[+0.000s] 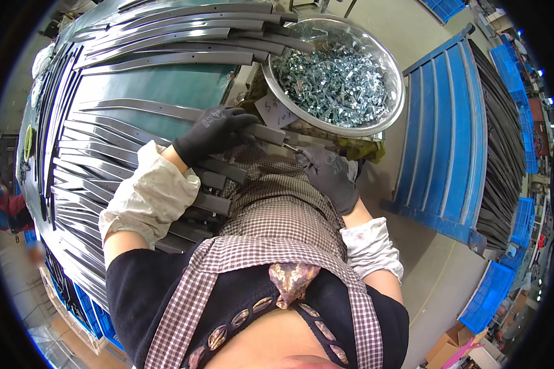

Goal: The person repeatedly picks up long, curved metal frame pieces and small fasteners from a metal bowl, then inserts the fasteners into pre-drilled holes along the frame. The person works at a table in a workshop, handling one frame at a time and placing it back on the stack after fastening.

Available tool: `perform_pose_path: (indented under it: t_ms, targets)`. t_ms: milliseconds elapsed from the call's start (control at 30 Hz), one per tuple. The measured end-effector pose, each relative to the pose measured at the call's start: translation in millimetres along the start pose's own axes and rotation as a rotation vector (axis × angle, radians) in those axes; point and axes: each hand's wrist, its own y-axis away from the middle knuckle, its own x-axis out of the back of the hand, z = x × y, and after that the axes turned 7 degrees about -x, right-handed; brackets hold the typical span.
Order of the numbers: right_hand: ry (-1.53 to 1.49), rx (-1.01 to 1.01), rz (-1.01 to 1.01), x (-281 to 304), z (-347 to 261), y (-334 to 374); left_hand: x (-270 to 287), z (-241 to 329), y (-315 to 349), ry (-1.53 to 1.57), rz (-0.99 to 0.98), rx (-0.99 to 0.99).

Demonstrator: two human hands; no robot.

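Note:
My left hand (218,130), in a dark work glove, is closed around a long dark strip (266,133) near its squared end. The rest of that strip runs back to the left over the table. My right hand (327,175), gloved alike, pinches a small shiny metal piece (292,148) just beside the strip's end. Whether the piece touches the strip I cannot tell. Just beyond my hands is a large metal bowl (398,101) heaped with small silvery metal clips (332,80). More dark strips (98,184) lie beside and under my left forearm.
Further strips (178,40) are stacked at the table's far side, their ends reaching toward the bowl. The table top (148,86) is green. A white paper (275,112) lies next to the bowl. At the right stands a blue metal rack (440,135) with dark strips; blue crates (487,298) lie beyond.

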Motion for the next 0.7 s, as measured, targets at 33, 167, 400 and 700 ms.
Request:
perform_pose_path:
  t_ms: [33,167,400,700]
  targets:
    - [0.012,-0.009,-0.026,2,-1,-2,-1,-2,1,-0.006,0.010,-0.017]
    - [0.066,0.020,-0.089,3,-1,-15,0,0,1,-0.027,0.000,-0.028]
    - [0.261,0.119,-0.151,6,-21,-29,1,-1,-2,-0.049,-0.088,-0.054]
    - [0.162,-0.103,-0.030,67,35,-28,13,19,8,-0.071,-0.136,-0.214]
